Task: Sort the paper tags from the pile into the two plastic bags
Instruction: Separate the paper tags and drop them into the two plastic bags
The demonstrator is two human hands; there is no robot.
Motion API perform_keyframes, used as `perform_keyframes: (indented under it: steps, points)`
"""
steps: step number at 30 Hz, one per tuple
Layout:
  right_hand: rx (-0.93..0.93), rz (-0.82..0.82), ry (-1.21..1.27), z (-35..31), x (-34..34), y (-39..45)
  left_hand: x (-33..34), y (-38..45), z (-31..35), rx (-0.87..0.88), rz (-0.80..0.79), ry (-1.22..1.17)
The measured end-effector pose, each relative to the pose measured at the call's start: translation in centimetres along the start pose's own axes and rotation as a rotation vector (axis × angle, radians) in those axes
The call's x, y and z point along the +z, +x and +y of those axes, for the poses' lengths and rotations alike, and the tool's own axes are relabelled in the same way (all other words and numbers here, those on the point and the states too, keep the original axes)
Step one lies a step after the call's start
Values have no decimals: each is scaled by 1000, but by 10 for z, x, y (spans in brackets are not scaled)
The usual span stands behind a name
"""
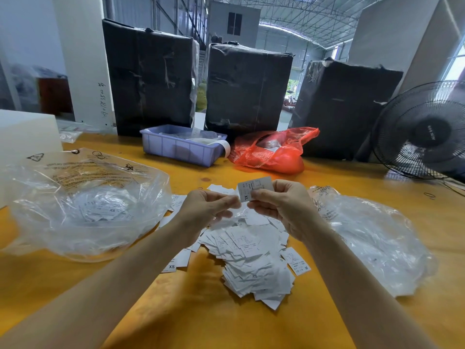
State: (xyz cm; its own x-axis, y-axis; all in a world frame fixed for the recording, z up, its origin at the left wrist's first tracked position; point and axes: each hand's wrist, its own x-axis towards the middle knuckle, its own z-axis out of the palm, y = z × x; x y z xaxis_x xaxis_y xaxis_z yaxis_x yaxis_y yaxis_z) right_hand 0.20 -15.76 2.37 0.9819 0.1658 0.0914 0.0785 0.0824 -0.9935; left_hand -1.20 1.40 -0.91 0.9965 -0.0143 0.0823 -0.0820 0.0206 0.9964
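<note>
Pinching an XL tag [254, 188], both hands [210, 206] [279, 201] hover above the pile [251, 258].

Both our forearms reach forward, bare, converging at centre. Our left hand [208, 206] is raised palm-up, fingers curled, thumb and fingertips pinched together. Our right hand [279, 205] sits level with it, fingers curled, its grip closed in a pinch.

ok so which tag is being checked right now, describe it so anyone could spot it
Start at the pile of white tags in the middle of the yellow table. Just above it the left hand and right hand pinch one tag between them. It alone is lifted off the table, showing XL.
</note>
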Motion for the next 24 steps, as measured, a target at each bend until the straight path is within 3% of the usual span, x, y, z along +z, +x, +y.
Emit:
perform_keyframes:
  steps: [14, 24]
  points:
    - [-129, 49, -165, 10, 6, 3, 0, -1, 0, -34, -29, -3]
    - [-57, -72, -305, 8, 2, 2, -1, 1, 0, -81, 40, -67]
